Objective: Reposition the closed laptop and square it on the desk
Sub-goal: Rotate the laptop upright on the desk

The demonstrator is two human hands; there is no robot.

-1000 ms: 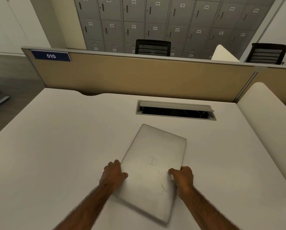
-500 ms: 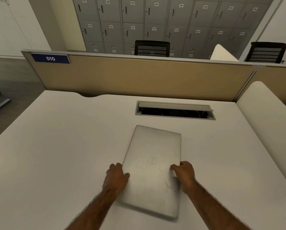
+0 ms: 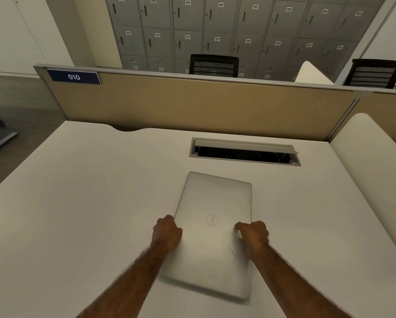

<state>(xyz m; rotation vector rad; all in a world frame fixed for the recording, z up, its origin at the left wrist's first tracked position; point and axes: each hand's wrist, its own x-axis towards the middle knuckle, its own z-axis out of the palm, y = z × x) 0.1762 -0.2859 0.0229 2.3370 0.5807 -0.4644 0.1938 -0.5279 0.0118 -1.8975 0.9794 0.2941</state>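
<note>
Closed silver laptop [image 3: 212, 235]: you see lid up, round logo centred, flat on white desk [image 3: 77, 214], long axis running away from you.

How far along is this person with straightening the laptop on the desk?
Done: the laptop is closed and lies flat on the desk, near its middle. In hand: the left hand and right hand grip its two long sides. Left: its far edge sits a little askew to the cable slot, so a small twist and letting go seem to remain.
</note>
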